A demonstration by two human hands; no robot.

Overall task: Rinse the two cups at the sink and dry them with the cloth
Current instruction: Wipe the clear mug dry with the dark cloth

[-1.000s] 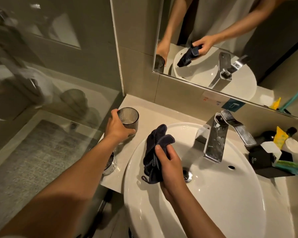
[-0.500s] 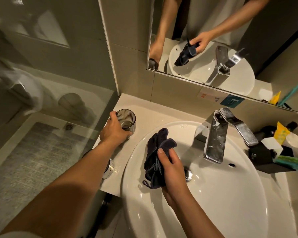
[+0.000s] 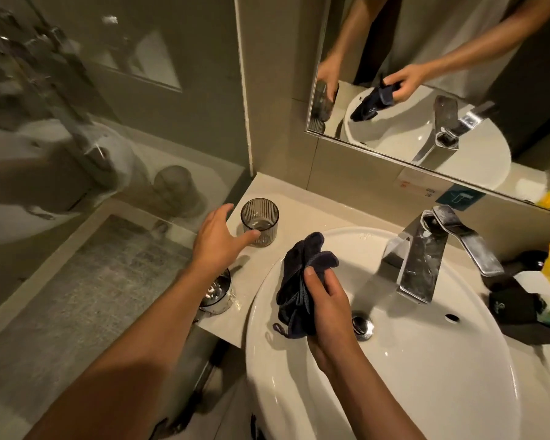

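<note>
A ribbed smoky glass cup [image 3: 260,222] stands upright on the beige counter [image 3: 299,211] left of the sink. My left hand [image 3: 218,239] hovers just left of it with spread fingers, its thumb tip near the cup's base, holding nothing. A second cup [image 3: 217,295] sits nearer on the counter's front edge, partly hidden under my left forearm. My right hand [image 3: 326,308] grips a bunched dark blue cloth [image 3: 299,277] over the left side of the white basin [image 3: 426,376].
A chrome faucet [image 3: 416,255] with a long lever stands at the basin's back. Dark boxes and yellow packets [image 3: 537,287] crowd the right counter. A mirror [image 3: 426,90] hangs above. A glass shower partition [image 3: 108,122] borders the counter on the left.
My left hand set the ribbed cup down on the counter, let go and drew back slightly, fingers now spread. My right hand still holds the cloth in the same place.
</note>
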